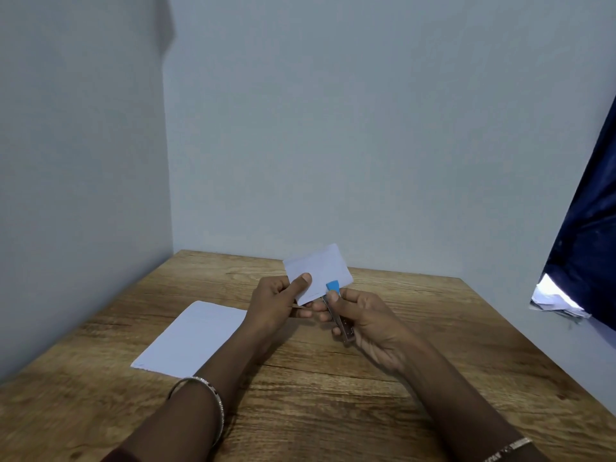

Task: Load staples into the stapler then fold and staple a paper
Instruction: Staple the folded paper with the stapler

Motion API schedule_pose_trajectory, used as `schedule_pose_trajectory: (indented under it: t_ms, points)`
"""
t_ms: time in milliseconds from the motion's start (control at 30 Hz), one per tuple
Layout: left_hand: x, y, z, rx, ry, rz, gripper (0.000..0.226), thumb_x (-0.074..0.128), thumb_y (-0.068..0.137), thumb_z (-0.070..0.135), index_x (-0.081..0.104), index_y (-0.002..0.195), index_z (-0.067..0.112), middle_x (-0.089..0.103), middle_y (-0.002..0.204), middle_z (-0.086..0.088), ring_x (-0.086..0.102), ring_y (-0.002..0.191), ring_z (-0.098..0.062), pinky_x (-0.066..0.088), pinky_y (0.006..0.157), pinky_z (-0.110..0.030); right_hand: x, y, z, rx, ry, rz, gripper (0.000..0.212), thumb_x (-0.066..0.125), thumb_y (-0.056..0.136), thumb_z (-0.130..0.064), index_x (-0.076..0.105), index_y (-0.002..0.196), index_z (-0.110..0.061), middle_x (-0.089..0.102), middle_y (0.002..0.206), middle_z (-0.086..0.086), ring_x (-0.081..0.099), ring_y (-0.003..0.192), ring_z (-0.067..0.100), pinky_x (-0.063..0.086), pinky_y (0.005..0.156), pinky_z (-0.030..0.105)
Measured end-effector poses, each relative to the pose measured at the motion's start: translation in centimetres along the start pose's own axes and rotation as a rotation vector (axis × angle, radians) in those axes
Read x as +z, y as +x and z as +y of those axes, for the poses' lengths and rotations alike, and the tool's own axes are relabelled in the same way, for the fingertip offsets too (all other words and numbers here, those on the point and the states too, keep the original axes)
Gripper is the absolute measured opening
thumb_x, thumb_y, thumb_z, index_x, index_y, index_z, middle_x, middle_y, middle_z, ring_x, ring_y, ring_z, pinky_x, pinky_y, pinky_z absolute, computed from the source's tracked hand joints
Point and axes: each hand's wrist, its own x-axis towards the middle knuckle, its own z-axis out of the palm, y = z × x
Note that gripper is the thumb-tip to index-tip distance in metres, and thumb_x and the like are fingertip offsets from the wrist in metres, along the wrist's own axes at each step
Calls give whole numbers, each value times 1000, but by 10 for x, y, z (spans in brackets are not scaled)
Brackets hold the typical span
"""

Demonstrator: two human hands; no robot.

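Note:
A small folded white paper [321, 270] is held up above the wooden table [366, 378], pinched at its lower left corner by my left hand [278, 300]. My right hand [361, 320] grips a small metal stapler [337, 313] with a blue tip. The stapler's blue end lies over the paper's lower edge, with my thumb resting just behind it. The stapler's lower jaw is hidden behind the paper and my fingers.
A white sheet [193, 338] lies flat on the table to the left of my left forearm. Pale walls close in the table at the back and left. A dark blue curtain [586, 235] hangs at the right, with crumpled papers [556, 303] beneath it.

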Motion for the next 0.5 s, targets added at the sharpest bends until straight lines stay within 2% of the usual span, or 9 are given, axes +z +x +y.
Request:
schedule_pose_trajectory:
  t_ms: [100,267,400,500]
  points:
    - [1,1,-1,20,26,4,53,69,96,33,65,88,-19,76,84,-26,75,68,-33,62,69,-37,-2,2,1,13,51,9,52,80,80,-28,68,113,10,77,103,21,71,79,16,57,56,25]
    - [2,1,-2,23,39,5,42,69,95,33,75,82,-6,80,78,-16,77,66,-30,61,60,-30,-3,4,3,7,78,6,45,80,79,-27,73,105,9,76,98,20,67,76,16,57,55,24]
    - [2,3,-3,25,32,-1,41,69,96,33,76,83,-5,80,81,-15,78,69,-30,62,62,-31,-4,4,3,-3,82,24,47,81,77,-26,73,103,12,75,95,20,64,73,17,58,55,24]
    - [2,3,-3,25,34,-6,39,68,96,34,78,83,-2,81,83,-13,78,72,-28,62,63,-31,-6,5,4,-8,77,30,37,83,76,-25,77,96,6,76,97,19,66,73,15,57,55,24]
